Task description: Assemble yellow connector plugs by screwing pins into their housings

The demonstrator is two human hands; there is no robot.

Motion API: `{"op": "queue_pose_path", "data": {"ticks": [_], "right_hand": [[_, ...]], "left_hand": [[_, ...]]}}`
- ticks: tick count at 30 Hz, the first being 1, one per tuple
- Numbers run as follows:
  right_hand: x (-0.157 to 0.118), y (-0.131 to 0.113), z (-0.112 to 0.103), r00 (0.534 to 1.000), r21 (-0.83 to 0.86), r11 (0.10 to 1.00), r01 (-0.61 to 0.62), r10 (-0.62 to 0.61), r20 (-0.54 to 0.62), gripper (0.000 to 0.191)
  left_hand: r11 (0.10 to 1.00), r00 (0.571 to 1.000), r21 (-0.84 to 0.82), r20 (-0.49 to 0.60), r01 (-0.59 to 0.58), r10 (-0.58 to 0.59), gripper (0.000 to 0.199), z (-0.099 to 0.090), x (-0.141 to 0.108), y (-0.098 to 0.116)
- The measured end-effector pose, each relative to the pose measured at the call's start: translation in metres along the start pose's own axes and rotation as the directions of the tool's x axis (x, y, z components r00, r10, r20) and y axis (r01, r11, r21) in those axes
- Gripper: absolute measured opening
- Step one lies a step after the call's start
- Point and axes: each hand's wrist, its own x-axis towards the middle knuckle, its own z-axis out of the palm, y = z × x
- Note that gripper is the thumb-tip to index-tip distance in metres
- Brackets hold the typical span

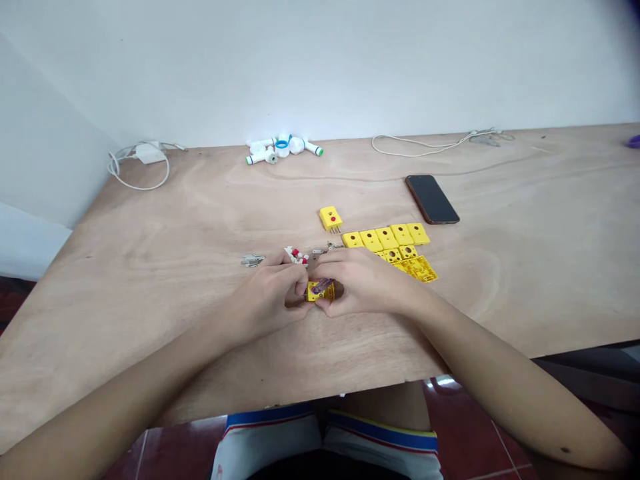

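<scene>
Plywood table (150, 280), lower center of the frame: left hand (267, 297) and right hand (367, 283) press their grips together, pinching a yellow thermocouple connector (314, 291) just below a row of matching connectors (385, 237).

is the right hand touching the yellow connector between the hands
Touching: the head view shows the right hand with its fingers curled against the yellow connector, no gap between them.

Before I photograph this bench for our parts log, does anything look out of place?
One yellow connector sits apart from the row of yellow connector housings, angled, with its two metal pins showing. The flat yellow pieces at the row's end lie overlapped and skewed rather than lined up.
</scene>
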Motion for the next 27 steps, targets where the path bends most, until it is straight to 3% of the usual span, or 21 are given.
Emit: {"op": "queue_pose_path", "data": {"ticks": [5,18,27], "right_hand": [[-0.0004,0.003,0.0005,1.0,-0.033,0.999,0.02,-0.02,0.012,0.015],[-0.0004,-0.0034,0.0036,0.999,-0.056,0.998,0.038,-0.039,-0.016,0.017],[0.0004,0.0012,-0.0009,0.998,0.09,0.995,0.04,-0.036,-0.055,0.013]], "left_hand": [[0.996,0.995,0.002,-0.027,-0.093,0.093,0.037,0.0019,0.0035,0.002],[0.994,0.992,0.005,-0.069,-0.107,0.107,0.045,0.0049,0.0002,0.0016],[0.995,0.992,-0.001,-0.079,-0.099,0.099,0.042,0.0052,0.0008,0.0026]]}}
